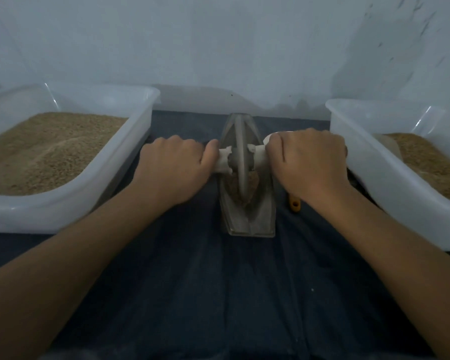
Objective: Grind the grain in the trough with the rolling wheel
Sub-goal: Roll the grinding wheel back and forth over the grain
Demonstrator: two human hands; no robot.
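Left tub [130,162] of grain near worktop's left edge. Our left hand [174,165] curled round axle [222,162]; rolling wheel [242,162] upright in trough [247,219] mid-worktop, grain [235,193] beneath; our right hand [307,162] gripping other end. Risk: uneven push tilts wheel, tips trough, spills grain. Right tub [374,178] close by.

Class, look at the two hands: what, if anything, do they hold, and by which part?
Both hold the rolling wheel by its white axle handle: the left hand grips the left end, the right hand the right end. The disc stands in the trough.
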